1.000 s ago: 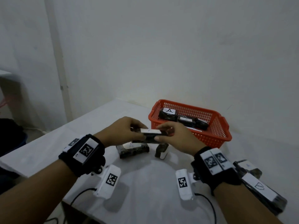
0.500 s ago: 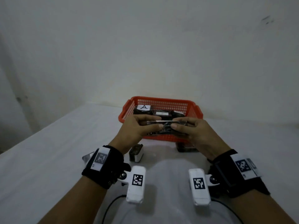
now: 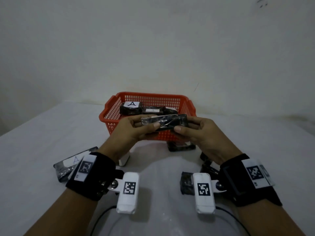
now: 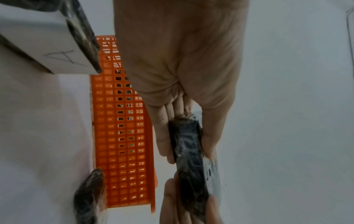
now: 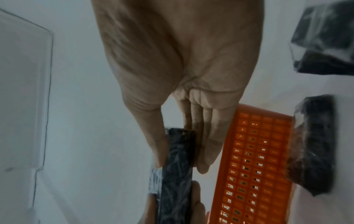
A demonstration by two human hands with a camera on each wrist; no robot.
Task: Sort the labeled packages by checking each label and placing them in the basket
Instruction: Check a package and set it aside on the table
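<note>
Both hands are up in front of the orange basket [image 3: 185, 106], sharing one dark wrapped package [image 3: 164, 122]. The left hand [image 3: 131, 132] pinches its left end between thumb and fingers, and the right hand [image 3: 202, 133] pinches the other end the same way. The package sits level above the bench [image 3: 34, 142], just before the basket's near wall; a pale label strip shows along its top edge, but no writing on it is legible. Inside the basket, a package with a white label reading "A" [image 3: 130, 107] lies at the left, a second labelled package [image 3: 154, 110] touching it, its mark too faint to read. On the bench by the left wrist, another package marked "A" [image 3: 71, 163].
</note>
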